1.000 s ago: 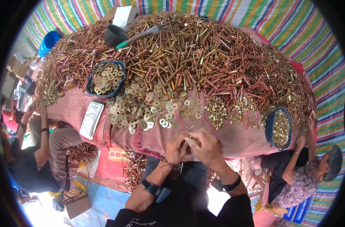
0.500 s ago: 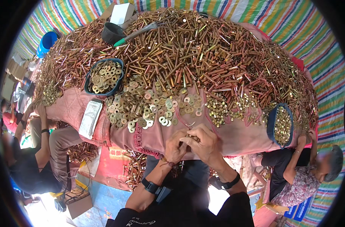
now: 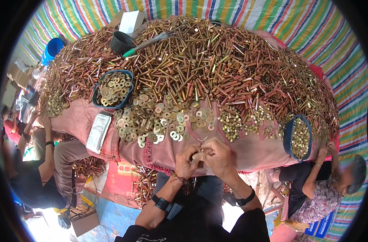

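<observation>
Left hand [image 3: 187,160] and right hand [image 3: 217,155] — both pinching one small brass piece [image 3: 199,153] (beside washers [image 3: 160,119]).

Black watch [image 3: 162,203], black wristband [image 3: 244,199], dark sleeves [image 3: 248,226]

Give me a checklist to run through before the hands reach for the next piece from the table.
1. Both hands together at the table's near edge: left hand and right hand meet: ok.
2. Small brass-coloured piece held between the fingers: too small to identify: cannot tell.
3. Loose flat brass-coloured washers lie just ahead of the hands: ok.
4. Heap of small brass-coloured nuts lies beside the washers: ok.
5. Pile of long brass-coloured bolts covers the pink table cloth farther back: ok.
6. Round blue-rimmed bowl of washers is full: ok.
</observation>
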